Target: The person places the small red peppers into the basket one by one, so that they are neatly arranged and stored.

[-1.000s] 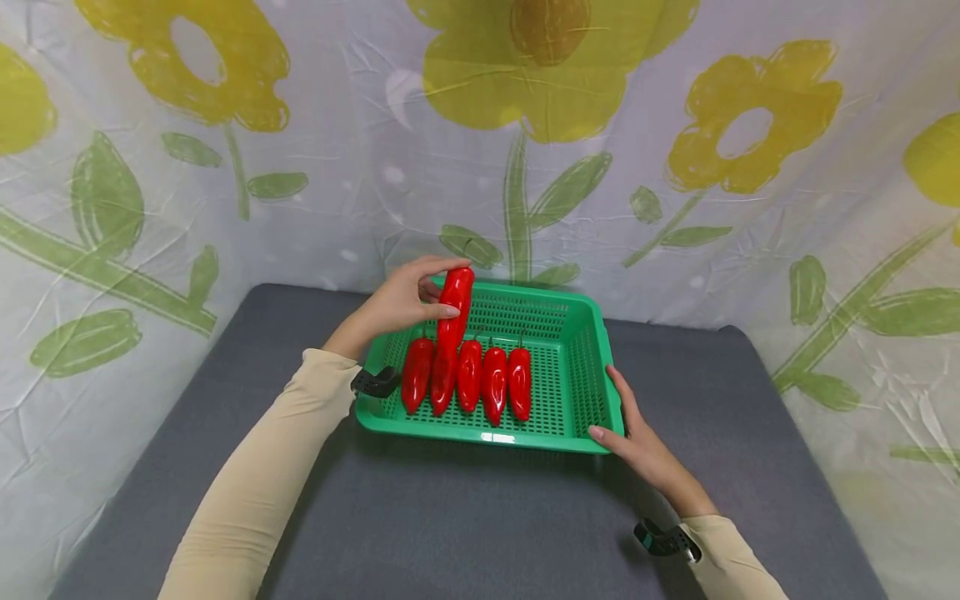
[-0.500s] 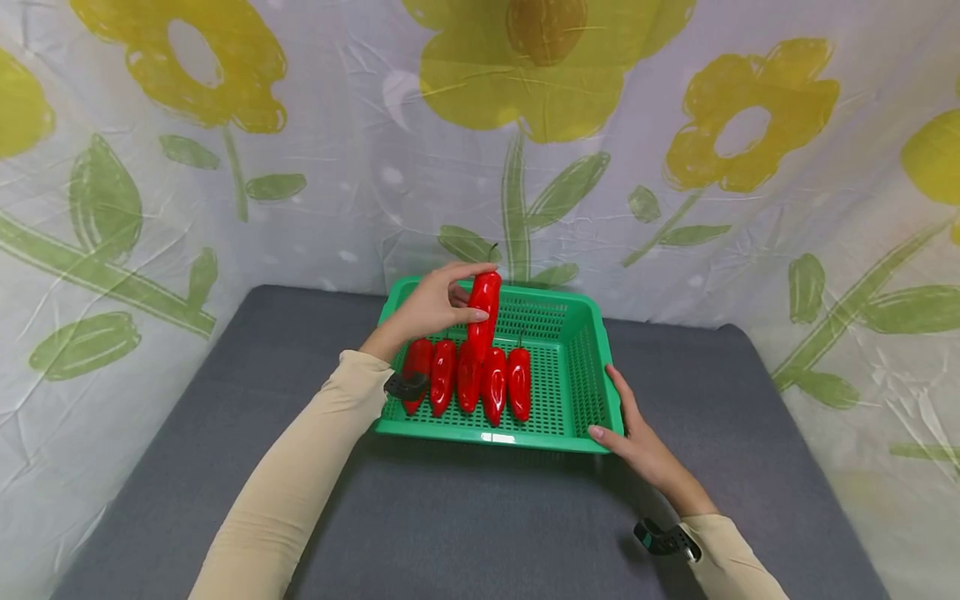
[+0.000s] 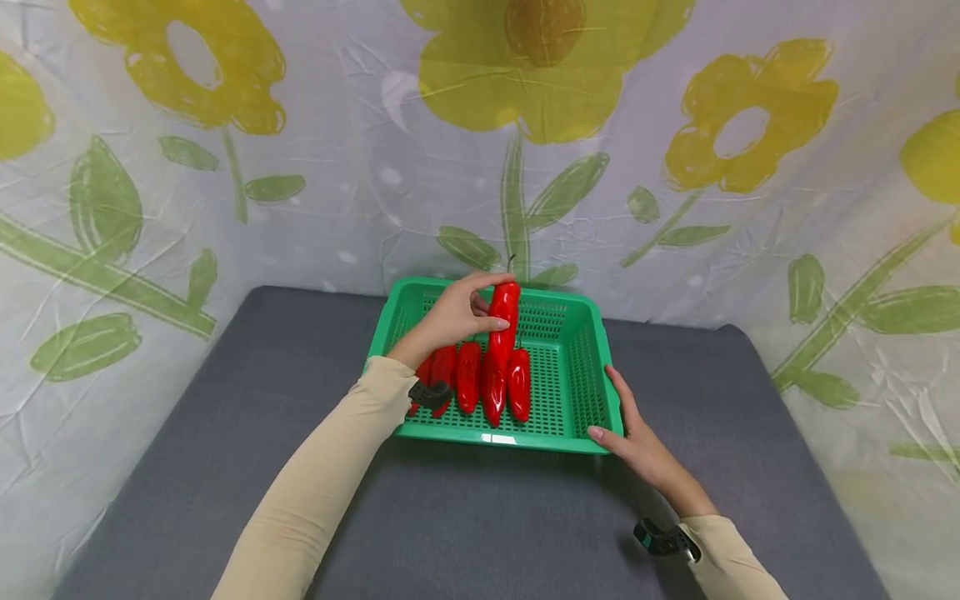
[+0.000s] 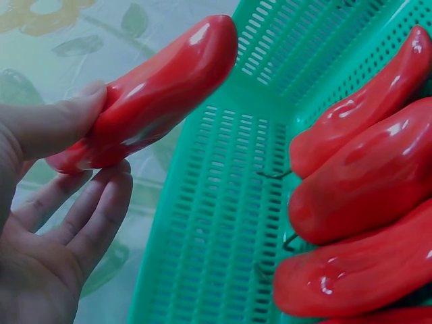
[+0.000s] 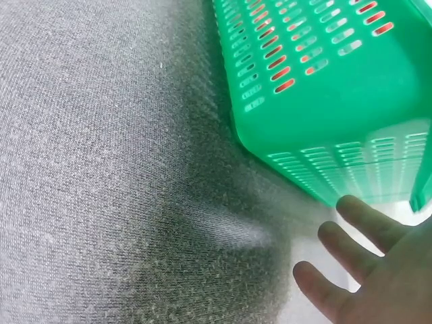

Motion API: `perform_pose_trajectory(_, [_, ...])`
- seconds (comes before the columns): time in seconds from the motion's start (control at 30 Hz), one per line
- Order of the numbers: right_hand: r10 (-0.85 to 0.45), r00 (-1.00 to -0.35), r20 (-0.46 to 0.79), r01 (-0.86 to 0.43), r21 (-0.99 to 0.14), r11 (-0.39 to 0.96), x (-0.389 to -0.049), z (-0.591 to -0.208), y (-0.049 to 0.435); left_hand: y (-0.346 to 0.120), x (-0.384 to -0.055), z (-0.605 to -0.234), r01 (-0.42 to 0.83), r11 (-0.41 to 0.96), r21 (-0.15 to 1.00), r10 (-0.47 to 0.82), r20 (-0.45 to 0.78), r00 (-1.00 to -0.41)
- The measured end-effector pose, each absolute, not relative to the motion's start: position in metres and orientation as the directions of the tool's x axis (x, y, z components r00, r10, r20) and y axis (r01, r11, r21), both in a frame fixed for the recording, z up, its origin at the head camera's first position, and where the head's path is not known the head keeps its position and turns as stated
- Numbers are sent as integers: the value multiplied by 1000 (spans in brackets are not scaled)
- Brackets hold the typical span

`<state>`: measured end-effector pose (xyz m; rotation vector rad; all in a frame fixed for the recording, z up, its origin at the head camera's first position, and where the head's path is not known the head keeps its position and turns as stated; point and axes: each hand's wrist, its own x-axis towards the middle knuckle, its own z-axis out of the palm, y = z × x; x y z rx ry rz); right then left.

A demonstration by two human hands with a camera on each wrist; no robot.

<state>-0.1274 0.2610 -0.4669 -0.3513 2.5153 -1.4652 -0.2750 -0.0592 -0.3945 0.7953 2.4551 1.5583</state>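
Note:
With thumb and fingertips, my left hand [image 3: 452, 318] holds a long, shiny red chili pepper [image 3: 505, 310] by its upper part. Its dark stem points up and its lower end overlaps another pepper in the head view. The wrist view shows this chili pepper [image 4: 158, 94] pinched at its stem end by the left hand [image 4: 50, 253]. Below, several similar peppers [image 3: 519, 385] lie side by side in a green plastic basket [image 3: 553, 392]; the wrist hides part of the leftmost ones. My right hand [image 3: 639, 443] grips the basket's near right corner, thumb over the rim; several fingers [image 5: 347, 250] spread outside the wall.
The basket stands on a dark grey cloth-covered table [image 3: 480, 517]. A white curtain [image 3: 330, 192] printed with yellow flowers hangs behind and along both sides. Dark bands [image 3: 663, 540] circle both wrists.
My left hand has moved right over the row with the chili pepper, from above the left peppers to one farther right, and slightly lower. The right hand and basket stay in place.

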Motion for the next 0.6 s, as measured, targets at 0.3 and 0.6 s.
perform_pose_trajectory(0.3, [-310, -949, -59, -99, -877, 470, -128, -467, 261, -46, -276, -401, 359, 337, 870, 494, 161, -854])
perform_pose_trajectory(0.6, [-309, -949, -61, -96, -878, 469, -128, -466, 261, -30, -278, -409, 329, 324, 887, 498, 135, -856])
